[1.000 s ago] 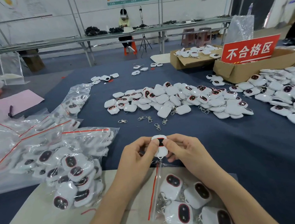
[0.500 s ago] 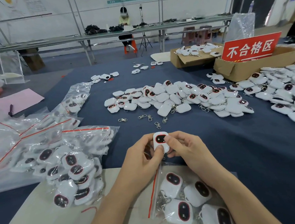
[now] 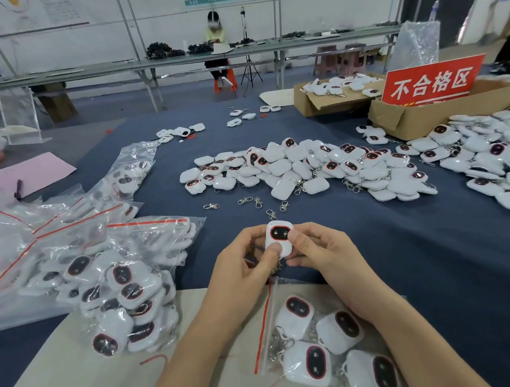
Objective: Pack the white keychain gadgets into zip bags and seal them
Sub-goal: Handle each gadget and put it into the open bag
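Observation:
Both hands hold one white keychain gadget (image 3: 279, 237) upright above the blue table, its dark red-ringed face toward me. My left hand (image 3: 244, 273) pinches it with the thumb on its lower front. My right hand (image 3: 319, 252) grips its right side, thumb on the face. Its metal clasp hangs hidden behind my fingers. Below my wrists lies a zip bag (image 3: 314, 341) with a red seal strip, holding several gadgets. A big loose pile of gadgets (image 3: 307, 171) lies across the table's middle.
Filled zip bags (image 3: 124, 289) are heaped at the left. Loose metal clasps (image 3: 248, 201) lie just beyond my hands. Cardboard boxes (image 3: 418, 119) with a red sign (image 3: 431, 83) stand far right. A beige mat (image 3: 79, 375) covers the near edge. A person sits at a far bench.
The gadget has been lifted from the bag's mouth and turned upright, its dark face now toward me. Both hands rose slightly with it.

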